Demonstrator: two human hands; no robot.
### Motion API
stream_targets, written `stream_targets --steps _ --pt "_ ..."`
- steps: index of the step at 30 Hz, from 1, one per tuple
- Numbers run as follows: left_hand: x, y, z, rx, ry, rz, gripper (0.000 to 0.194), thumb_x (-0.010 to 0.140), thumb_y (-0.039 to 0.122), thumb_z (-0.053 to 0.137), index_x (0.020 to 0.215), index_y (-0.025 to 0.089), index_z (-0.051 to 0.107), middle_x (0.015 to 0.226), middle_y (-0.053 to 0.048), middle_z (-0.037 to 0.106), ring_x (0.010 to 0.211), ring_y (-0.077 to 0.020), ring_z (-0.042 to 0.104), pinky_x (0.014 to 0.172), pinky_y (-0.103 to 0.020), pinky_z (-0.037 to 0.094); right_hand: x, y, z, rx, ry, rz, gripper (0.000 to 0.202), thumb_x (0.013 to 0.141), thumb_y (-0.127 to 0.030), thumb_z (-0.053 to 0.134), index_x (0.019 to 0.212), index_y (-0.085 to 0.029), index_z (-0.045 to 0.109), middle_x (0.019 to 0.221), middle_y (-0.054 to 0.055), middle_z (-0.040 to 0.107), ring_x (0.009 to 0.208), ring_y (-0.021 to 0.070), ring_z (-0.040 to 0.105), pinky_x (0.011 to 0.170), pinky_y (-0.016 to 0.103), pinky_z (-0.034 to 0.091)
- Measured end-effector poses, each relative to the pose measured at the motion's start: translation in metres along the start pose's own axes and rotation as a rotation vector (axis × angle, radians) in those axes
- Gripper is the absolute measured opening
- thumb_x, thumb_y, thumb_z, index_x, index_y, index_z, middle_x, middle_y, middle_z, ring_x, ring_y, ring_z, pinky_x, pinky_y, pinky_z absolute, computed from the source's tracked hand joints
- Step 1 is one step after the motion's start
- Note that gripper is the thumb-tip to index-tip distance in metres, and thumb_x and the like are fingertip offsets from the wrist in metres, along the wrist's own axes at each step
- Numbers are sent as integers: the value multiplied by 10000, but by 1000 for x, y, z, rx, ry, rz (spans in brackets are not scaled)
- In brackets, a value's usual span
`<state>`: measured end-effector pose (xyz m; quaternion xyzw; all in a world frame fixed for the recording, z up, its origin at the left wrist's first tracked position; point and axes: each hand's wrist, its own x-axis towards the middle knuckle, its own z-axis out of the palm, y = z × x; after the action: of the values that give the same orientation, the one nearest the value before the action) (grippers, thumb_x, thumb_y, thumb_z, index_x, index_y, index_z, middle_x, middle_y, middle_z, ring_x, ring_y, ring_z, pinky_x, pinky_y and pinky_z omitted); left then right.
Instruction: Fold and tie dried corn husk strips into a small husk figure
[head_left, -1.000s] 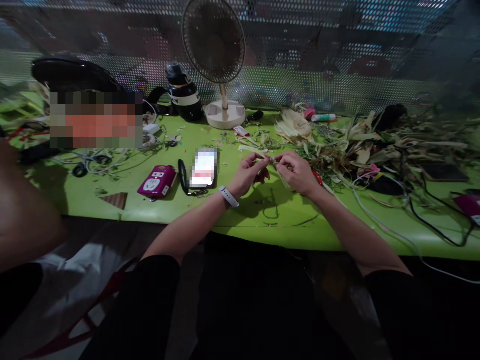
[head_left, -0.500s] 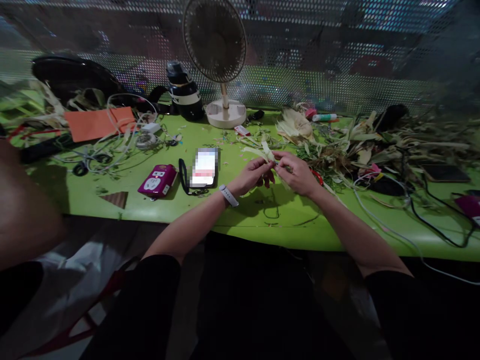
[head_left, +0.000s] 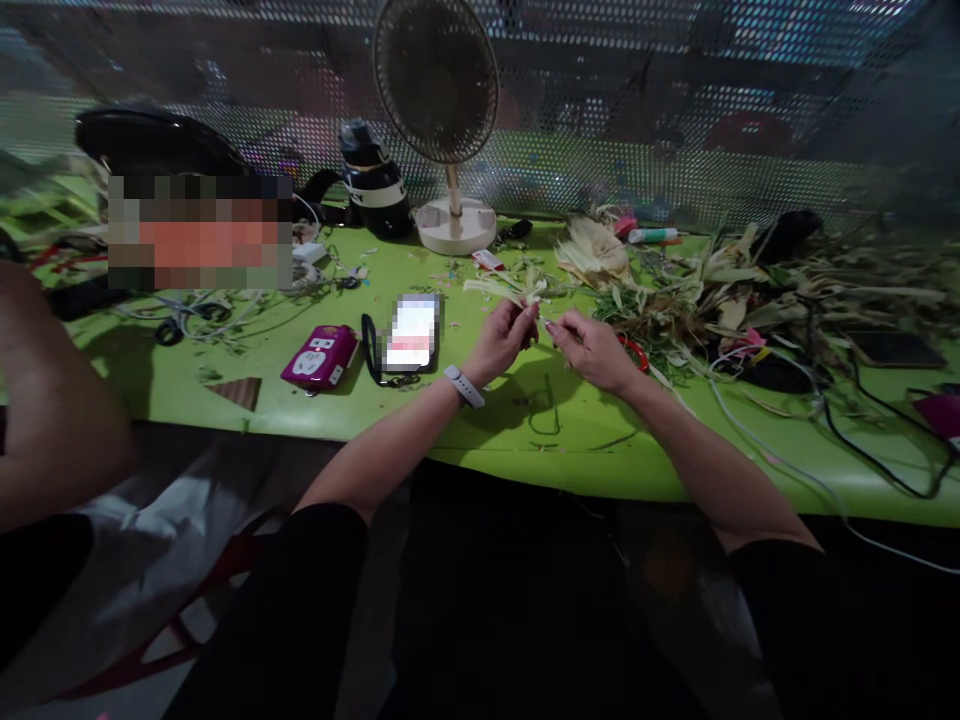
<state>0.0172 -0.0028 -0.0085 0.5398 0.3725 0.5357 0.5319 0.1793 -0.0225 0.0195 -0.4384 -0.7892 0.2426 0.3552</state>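
Left hand [head_left: 504, 338], with white wristband [head_left: 463, 387], bent inward, thumb and fingers clamped on pale strip [head_left: 491, 288], strip pointing leftward over table [head_left: 480, 440]. Right hand [head_left: 592, 352] near, apart from left, fingers curled; whether fingertips grip something, cannot tell. Around, left to right: purple socket block [head_left: 320, 358], dark bottle [head_left: 377, 200], lit phone [head_left: 411, 335], fan [head_left: 456, 228] behind; leaf heap [head_left: 697, 290] crowding space beyond right hand.
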Motion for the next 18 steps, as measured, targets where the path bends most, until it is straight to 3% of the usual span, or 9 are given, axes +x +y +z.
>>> stream_targets --steps 4,7,11,15,18 --pt "-1 1 0 -106 19 -39 228 931 322 625 784 196 505 591 55 570 475 -45 462 500 -208 347 1 4 0 114 -28 58 457 887 -646 524 701 -233 463 581 -42 462 515 126 454 551 292 364" --pt "-2 8 -3 -213 -7 -151 240 912 393 647 862 175 561 702 12 654 543 -54 557 510 -189 383 3 13 -1 205 -28 140 425 864 -621 561 713 -230 489 594 -44 457 508 126 454 524 290 379" --pt "-1 14 -5 -341 -22 -219 215 951 369 588 898 161 581 687 2 661 563 -62 585 545 -177 432 7 23 -6 153 12 186 352 891 -505 540 684 -222 514 593 -23 497 570 149 487 568 303 418" --pt "-2 11 -4 -364 -62 -260 187 927 328 625 855 157 602 665 20 626 580 -61 591 545 -170 426 7 26 -8 -31 276 15 186 889 -395 571 913 -221 633 946 67 668 897 224 606 825 386 501" --pt "-4 9 -4 -319 -121 -227 186 870 309 700 820 156 607 659 28 610 563 -48 557 520 -161 383 7 28 -9 -156 235 -181 286 912 -389 562 1143 -240 643 1199 113 648 1159 269 572 1016 464 452"
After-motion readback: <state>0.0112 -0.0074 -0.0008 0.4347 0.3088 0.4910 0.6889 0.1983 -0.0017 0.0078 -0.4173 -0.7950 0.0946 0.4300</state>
